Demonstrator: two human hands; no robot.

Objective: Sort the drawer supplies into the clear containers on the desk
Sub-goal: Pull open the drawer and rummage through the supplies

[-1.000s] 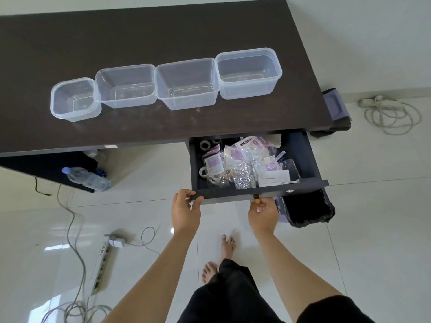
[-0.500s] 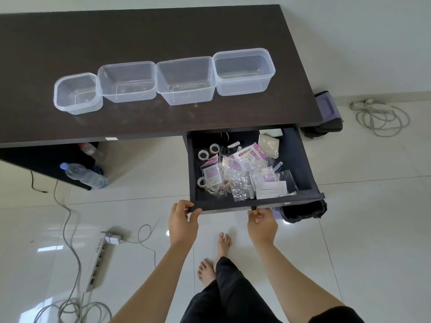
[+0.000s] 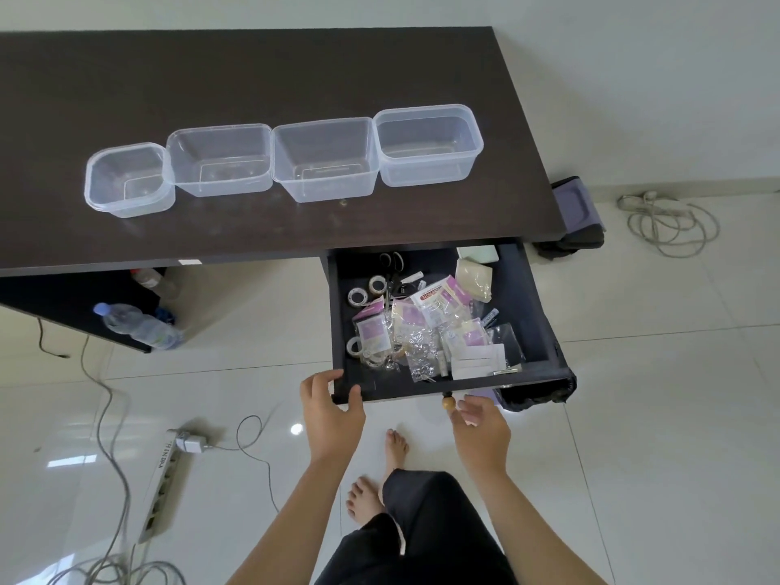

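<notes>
Several empty clear containers stand in a row on the dark desk, from a small one on the left to a larger one on the right. Under the desk's right end the dark drawer is pulled out. It holds tape rolls, black scissors, plastic packets, white cards and a beige packet. My left hand grips the drawer's front left corner. My right hand is open just right of the drawer knob, apart from it.
A black-lined bin sits under the drawer's right front. A water bottle lies under the desk at left. A power strip and cables trail over the tiled floor. A coiled cable lies far right. My bare feet are below the drawer.
The drawer has slid further out, showing more of its contents. My right hand has let go of the knob and opened. My left hand still holds the corner.
</notes>
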